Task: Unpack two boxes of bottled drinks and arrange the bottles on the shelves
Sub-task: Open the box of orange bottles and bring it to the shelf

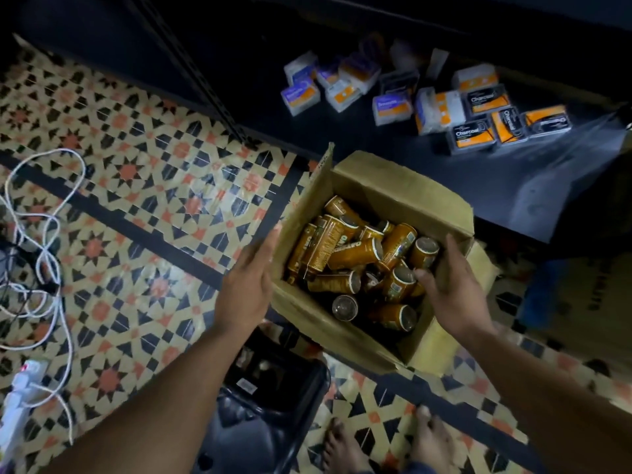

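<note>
An open cardboard box (393, 186) stands on the patterned floor, filled with several amber-brown drink bottles (355, 254) lying jumbled on their sides. My left hand (249, 285) lies flat against the box's left outer wall with its fingers straight. My right hand (451, 289) is at the box's right side, fingers relaxed over the edge, thumb close to one bottle (398, 283). Neither hand holds a bottle. A low black shelf (376, 159) runs behind the box.
Several small boxes of soap (478, 128), orange, white and black, lie on the black shelf. White cables (44, 234) and a power strip (20, 388) lie on the floor at left. A black stool (273, 398) and bare feet (386, 446) are below the box.
</note>
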A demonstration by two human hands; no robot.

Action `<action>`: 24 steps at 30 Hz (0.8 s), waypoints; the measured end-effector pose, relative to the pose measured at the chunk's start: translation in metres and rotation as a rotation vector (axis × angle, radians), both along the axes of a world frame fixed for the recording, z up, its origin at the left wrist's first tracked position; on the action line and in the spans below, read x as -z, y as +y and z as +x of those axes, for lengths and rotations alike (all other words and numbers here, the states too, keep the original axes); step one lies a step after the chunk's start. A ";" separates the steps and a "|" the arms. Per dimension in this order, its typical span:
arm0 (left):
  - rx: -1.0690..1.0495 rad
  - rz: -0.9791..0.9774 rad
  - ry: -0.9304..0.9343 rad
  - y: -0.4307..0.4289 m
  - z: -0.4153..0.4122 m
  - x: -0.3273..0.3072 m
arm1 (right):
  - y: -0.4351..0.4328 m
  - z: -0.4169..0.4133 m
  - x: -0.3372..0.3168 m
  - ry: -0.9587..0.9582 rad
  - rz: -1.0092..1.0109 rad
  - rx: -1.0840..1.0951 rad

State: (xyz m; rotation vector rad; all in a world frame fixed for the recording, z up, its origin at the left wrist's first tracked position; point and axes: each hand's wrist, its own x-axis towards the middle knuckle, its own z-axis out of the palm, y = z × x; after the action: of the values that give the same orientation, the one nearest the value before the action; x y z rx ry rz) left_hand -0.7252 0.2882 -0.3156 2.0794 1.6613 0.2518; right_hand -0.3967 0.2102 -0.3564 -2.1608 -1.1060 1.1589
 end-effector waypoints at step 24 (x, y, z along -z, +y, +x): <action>0.123 -0.300 0.302 0.075 0.031 0.096 | -0.023 -0.035 0.057 -0.115 0.115 0.219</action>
State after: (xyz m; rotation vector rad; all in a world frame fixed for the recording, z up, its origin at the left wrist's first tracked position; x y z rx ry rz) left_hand -0.6938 0.3632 -0.4116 2.0487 1.6080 -0.3477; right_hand -0.4322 0.1867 -0.4133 -2.2161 -0.9303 0.8640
